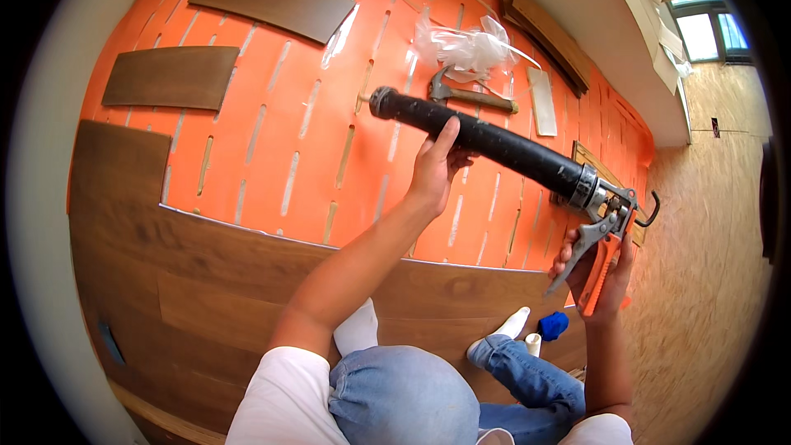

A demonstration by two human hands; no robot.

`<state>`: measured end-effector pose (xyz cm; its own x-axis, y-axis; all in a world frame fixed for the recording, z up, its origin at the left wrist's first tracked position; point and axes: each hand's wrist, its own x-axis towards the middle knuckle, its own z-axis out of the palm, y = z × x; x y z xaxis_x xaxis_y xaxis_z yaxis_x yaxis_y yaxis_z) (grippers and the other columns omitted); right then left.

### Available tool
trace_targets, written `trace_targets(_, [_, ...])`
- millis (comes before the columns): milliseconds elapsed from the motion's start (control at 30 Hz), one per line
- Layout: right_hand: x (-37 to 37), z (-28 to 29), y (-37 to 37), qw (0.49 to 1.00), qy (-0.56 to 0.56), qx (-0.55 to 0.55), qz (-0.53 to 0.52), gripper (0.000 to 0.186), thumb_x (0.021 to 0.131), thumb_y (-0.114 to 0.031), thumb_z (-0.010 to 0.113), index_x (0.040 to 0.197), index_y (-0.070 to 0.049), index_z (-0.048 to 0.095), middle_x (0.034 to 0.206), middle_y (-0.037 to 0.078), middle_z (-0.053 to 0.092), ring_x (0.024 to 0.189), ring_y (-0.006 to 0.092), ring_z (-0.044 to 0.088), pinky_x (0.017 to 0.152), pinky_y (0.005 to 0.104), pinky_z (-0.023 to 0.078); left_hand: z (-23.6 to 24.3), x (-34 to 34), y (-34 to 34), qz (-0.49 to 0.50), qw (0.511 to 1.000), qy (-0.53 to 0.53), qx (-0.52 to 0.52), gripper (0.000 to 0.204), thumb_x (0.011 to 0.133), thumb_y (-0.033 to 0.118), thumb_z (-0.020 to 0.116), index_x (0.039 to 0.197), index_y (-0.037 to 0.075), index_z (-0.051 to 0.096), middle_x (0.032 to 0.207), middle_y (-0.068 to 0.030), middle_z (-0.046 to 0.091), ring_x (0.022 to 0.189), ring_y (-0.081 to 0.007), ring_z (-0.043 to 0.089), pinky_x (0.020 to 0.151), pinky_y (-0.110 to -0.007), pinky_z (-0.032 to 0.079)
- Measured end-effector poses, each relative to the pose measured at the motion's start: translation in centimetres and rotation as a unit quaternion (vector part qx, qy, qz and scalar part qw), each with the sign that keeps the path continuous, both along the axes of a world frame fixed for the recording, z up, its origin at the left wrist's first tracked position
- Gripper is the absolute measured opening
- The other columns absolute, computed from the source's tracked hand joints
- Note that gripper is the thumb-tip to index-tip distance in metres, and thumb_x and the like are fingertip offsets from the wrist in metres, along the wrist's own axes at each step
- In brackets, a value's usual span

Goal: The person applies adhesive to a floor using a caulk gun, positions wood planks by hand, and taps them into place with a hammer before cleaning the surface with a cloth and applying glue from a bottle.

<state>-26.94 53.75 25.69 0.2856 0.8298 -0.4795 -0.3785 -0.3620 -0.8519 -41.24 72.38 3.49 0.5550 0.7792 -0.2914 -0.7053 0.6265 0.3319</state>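
A long caulking gun (519,151) with a black barrel, a grey metal trigger and an orange handle is held slantwise over the orange underlay (272,156). Under the barrel's middle, my left hand (439,166) is closed, its thumb lying over the near side. My right hand (611,284) is wrapped round the handle and trigger at the right end. The nozzle end points to the upper left. Just beyond the barrel lies a hammer-like tool (486,100) with a wooden handle; its head is partly hidden. Crumpled clear plastic (471,48) sits behind it.
Laid brown floorboards (231,272) run along the near side. Two loose boards (272,2) (171,77) lie on the underlay at the far left. Stacked boards (548,37) rest by the far wall. A pale strip (541,101), plywood flooring (700,280) and a blue object (553,326) are at the right.
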Motion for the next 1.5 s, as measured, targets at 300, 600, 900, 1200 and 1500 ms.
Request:
trace_targets(300, [5.4,0.5,-1.9,0.985,-0.091,0.047,-0.141,0.058,0.083,-0.006,0.054,0.14,0.002,0.05,0.13,0.02,0.064,0.121,0.0338,0.065,0.104,0.0545,0.055,2.2,6.7,3.8,-0.125,0.925,0.118,0.34,0.055,0.104,0.041,0.058,0.135,-0.004,0.054,0.106,-0.0107,0.072,0.091,-0.0166,0.066,0.085,-0.031,0.052])
trace_targets(600, [12.9,-2.8,1.6,0.98,-0.086,0.04,-0.175,0.059,0.085,-0.005,0.047,0.143,0.006,0.045,0.137,0.023,0.058,0.129,0.0372,0.06,0.109,0.0569,0.051,-4.8,-2.5,-12.5,-0.282,0.855,0.286,0.327,0.036,0.105,0.024,0.059,0.132,0.001,0.06,0.109,-0.0079,0.073,0.1,-0.0148,0.069,0.091,-0.032,0.053])
trace_targets(900, [16.5,-13.8,12.2,0.981,0.026,0.114,-0.157,0.057,0.086,0.0,0.043,0.142,0.01,0.043,0.141,0.027,0.054,0.135,0.0393,0.054,0.117,0.0597,0.045,-6.7,-11.8,-21.7,-0.237,0.791,0.329,0.457,0.02,0.095,0.013,0.064,0.112,0.005,0.072,0.092,-0.0117,0.074,0.088,-0.0291,0.072,0.08,-0.039,0.056])
trace_targets(1200, [18.8,-23.3,29.1,0.984,0.1,0.106,-0.101,0.041,0.093,0.0,0.044,0.133,0.012,0.047,0.136,0.033,0.057,0.131,0.0456,0.057,0.113,0.0559,0.05,-7.9,-13.1,-23.4,-0.239,0.728,0.37,0.525,0.016,0.091,0.011,0.069,0.106,0.006,0.073,0.09,-0.0134,0.073,0.084,-0.0332,0.07,0.076,-0.043,0.056])
trace_targets(1500, [23.8,-30.1,34.4,0.945,-0.297,-0.059,-0.123,0.019,0.099,-0.022,0.069,0.097,-0.003,0.068,0.066,0.002,0.061,0.052,0.0081,0.054,0.042,0.0245,0.037,-7.9,-14.0,-24.2,-0.225,0.705,0.421,0.525,0.014,0.086,0.008,0.071,0.099,0.005,0.072,0.083,-0.0121,0.071,0.076,-0.0317,0.068,0.07,-0.042,0.055])
